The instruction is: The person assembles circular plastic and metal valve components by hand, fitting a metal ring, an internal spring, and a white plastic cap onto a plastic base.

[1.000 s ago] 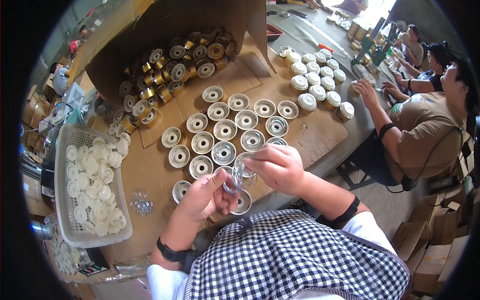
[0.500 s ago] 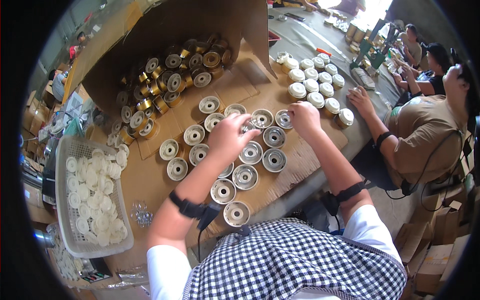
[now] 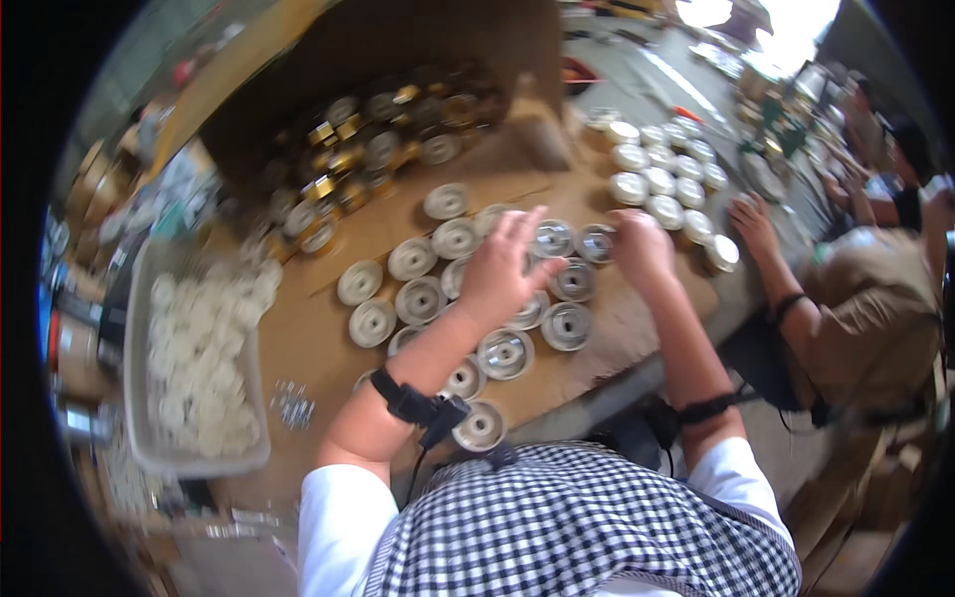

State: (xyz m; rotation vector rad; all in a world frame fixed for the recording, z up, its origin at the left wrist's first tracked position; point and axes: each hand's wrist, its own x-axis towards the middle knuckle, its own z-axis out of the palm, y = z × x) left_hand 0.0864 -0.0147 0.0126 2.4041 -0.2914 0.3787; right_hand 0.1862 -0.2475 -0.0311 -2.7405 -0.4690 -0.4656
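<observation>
Over on the left sits a white rectangular plastic basket (image 3: pixel 189 464), round white plastic discs (image 3: pixel 204 348) inside; right of it, round white cups (image 3: pixel 505 354) stand on flat brown cardboard (image 3: pixel 637 328), an open brown cardboard box (image 3: pixel 477 30) behind them, round white-topped containers (image 3: pixel 661 181) farther right.

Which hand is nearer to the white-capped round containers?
Right. The right hand is on the near side of the white-capped round containers, by their lower-left edge; the left hand is farther off to their left, above the round white pieces.
</observation>
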